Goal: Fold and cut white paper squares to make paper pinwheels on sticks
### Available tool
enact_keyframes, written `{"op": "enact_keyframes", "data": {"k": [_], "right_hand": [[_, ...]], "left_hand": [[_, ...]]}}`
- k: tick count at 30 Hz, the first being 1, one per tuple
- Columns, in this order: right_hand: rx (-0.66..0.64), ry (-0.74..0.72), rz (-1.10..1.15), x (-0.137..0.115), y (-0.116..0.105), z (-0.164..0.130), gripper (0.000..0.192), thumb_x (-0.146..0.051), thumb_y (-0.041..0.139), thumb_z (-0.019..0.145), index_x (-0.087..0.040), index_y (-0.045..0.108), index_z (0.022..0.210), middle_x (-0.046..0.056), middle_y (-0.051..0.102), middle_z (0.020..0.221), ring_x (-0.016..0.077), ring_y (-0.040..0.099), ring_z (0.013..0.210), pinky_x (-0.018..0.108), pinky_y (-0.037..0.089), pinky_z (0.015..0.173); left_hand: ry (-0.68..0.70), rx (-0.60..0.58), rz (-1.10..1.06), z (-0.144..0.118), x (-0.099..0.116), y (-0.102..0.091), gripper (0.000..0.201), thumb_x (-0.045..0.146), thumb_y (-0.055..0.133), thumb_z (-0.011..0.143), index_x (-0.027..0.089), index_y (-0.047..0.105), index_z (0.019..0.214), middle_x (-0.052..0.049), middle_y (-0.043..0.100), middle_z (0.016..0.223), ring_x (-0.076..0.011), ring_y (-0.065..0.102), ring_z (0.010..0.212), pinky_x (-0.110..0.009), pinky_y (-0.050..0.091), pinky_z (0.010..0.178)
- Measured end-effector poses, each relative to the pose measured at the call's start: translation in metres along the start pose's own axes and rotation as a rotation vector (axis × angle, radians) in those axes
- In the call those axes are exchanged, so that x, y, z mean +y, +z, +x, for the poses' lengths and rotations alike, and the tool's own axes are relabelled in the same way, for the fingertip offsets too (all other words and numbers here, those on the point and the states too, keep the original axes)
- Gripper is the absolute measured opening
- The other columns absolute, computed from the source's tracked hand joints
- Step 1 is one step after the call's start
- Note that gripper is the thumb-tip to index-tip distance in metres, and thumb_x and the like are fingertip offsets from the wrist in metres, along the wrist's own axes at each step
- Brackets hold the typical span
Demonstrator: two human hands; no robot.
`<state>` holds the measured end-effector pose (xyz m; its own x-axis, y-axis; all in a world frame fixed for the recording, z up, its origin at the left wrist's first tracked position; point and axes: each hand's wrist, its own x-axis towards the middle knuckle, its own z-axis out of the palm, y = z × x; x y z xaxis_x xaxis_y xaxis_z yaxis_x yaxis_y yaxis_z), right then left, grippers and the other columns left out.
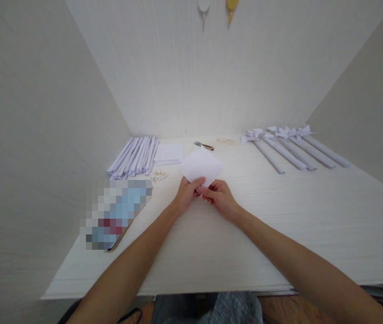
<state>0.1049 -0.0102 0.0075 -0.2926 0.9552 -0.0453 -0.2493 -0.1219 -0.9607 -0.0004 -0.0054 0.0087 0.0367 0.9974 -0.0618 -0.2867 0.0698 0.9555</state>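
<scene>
Both your hands are pinched shut on the near corner of one white paper sheet [201, 165], which stands tilted like a diamond over the middle of the counter [279, 234]. Your left hand [187, 193] has its thumb on top of the corner; your right hand [219, 195] grips just beside it, fingertips almost touching the left ones. The rest of the sheet looks unsupported, with its far corner pointing toward the scissors [204, 145].

The main risk, as I judge it, is that with both grips crowded on one corner the sheet can sag or swing. Any fold you press from here may run crooked, because nothing holds the far edges square. A hard pinch could also put a crease in that corner where you don't want one, or tear it if the hands pull apart.

Watch what lies around you. The scissors rest just beyond the sheet, near the far wall; push the paper forward and it could catch on them or nudge them. To the far left, the bundle of folded paper strips [135, 155] lies beside a flat stack of white sheets [168, 154], with a small scatter of pale bits [158, 175] just in front; a sweep of your left forearm could drag those bits or fan the strips apart. The finished paper pieces with bow-like ends [291, 146] sit well apart at far right and seem safe. The blurred flat item [115, 213] at near left is close to your left arm and could be shoved off the edge.
</scene>
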Motion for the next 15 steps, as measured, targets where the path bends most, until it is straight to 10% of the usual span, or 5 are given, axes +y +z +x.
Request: {"op": "enact_keyframes", "data": {"k": [15], "right_hand": [[0.033,-0.123,-0.105,0.0092,-0.0012,0.0053,0.024,-0.036,0.069,0.058,-0.016,0.056,0.061,-0.004,0.052,0.048,0.0059,0.039,0.040,0.021,0.029,0.037]], "left_hand": [[0.039,0.105,0.000,0.0014,0.0040,0.0018,0.031,0.032,0.075,0.046,0.013,0.051,0.051,0.006,0.045,0.042,-0.0036,0.035,0.039,-0.019,0.022,0.039]]}}
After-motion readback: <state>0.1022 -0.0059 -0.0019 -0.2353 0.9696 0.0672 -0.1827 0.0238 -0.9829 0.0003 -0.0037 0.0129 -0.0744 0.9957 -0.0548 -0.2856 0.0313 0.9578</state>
